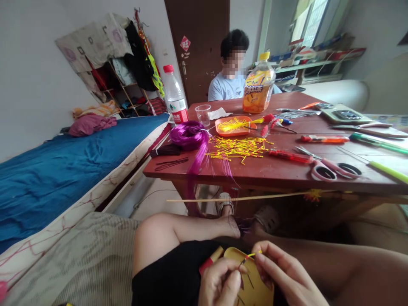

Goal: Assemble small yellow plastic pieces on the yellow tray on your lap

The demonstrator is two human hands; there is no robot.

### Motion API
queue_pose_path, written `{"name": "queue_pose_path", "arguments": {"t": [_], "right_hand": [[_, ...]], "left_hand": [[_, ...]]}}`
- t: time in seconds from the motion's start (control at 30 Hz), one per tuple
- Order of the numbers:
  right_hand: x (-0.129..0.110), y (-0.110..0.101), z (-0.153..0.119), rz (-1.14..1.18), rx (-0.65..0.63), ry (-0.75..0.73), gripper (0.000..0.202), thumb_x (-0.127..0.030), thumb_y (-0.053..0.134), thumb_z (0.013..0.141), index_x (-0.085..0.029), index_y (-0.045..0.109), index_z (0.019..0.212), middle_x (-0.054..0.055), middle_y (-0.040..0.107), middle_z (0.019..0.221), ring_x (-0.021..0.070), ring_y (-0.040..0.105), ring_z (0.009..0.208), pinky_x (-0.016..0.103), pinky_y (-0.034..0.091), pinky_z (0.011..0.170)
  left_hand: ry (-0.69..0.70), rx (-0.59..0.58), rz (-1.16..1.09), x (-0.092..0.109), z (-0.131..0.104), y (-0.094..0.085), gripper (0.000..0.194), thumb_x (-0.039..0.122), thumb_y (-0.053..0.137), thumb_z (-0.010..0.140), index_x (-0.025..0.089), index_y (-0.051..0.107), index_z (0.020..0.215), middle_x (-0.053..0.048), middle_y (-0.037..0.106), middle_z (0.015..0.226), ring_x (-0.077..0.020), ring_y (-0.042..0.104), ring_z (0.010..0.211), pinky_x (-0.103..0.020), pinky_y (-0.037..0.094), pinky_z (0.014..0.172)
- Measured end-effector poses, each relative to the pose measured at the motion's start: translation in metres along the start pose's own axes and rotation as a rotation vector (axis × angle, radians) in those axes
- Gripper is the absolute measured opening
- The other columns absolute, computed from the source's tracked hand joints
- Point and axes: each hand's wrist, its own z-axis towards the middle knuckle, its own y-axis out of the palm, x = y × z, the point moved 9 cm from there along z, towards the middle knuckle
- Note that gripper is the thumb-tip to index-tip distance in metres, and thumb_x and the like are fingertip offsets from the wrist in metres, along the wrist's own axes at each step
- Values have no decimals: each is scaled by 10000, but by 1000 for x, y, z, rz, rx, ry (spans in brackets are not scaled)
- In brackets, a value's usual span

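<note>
Over my lap, my left hand (221, 282) pinches the dark, wire-like end of a thin yellow strand (250, 255) with a bit of red on it. At its other end, the fingertips of my right hand (283, 272) are closed on the yellow tip. Beneath both hands is a yellow tray (231, 253) with several short dark pieces in it. A small red and tan object (212, 259) lies beside the tray, near my left hand.
On the red table (280, 170) are a pile of yellow strands (239, 148), purple fibre (190, 135), pink-handled scissors (338, 168), a red screwdriver (290, 156) and bottles. A thin stick (204, 200) crosses below its front edge. Another person (231, 83) sits across.
</note>
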Motion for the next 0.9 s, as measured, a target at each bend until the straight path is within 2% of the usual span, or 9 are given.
{"name": "queue_pose_path", "arguments": {"t": [0.07,0.13,0.27,0.37,0.63,0.9], "right_hand": [[-4,3,-3,-168,-35,-73,357,-530,582,736,-176,545,717,-28,502,589,104,439,538,185,370,503],[-5,8,-5,-351,-57,-145,283,-455,513,797,-187,528,709,-9,550,635,126,485,578,204,393,544],[-9,16,-7,-654,0,-312,213,-347,419,830,-205,522,709,-1,588,661,142,529,596,225,392,583],[-8,19,-7,-785,32,-351,214,-322,382,840,-210,509,708,5,589,683,148,546,619,234,393,605],[4,28,0,-882,-27,-324,195,-297,351,853,-216,487,738,-12,573,659,130,517,556,217,386,548],[4,40,6,-935,-64,-311,202,-296,342,863,-220,475,732,13,591,675,146,543,586,234,403,566]], "left_hand": [[-113,-120,-157,-2,0,8,485,586,507,729,168,671,913,-21,555,677,-96,437,486,-217,331,482],[-165,-164,-158,3,1,10,419,510,492,752,149,643,902,-25,563,713,-108,483,525,-226,367,524],[-152,-98,207,15,7,3,133,287,539,725,156,559,713,-4,531,610,-144,511,594,-243,388,571],[-140,-64,286,15,8,1,95,211,506,726,180,493,637,-8,544,602,-152,526,596,-247,395,563],[-206,-14,33,-10,8,-6,90,215,519,678,163,499,606,22,494,529,-108,471,476,-225,395,489],[-221,75,-58,-14,8,-20,95,222,529,641,155,530,574,35,477,494,-93,471,429,-206,364,454]]}}
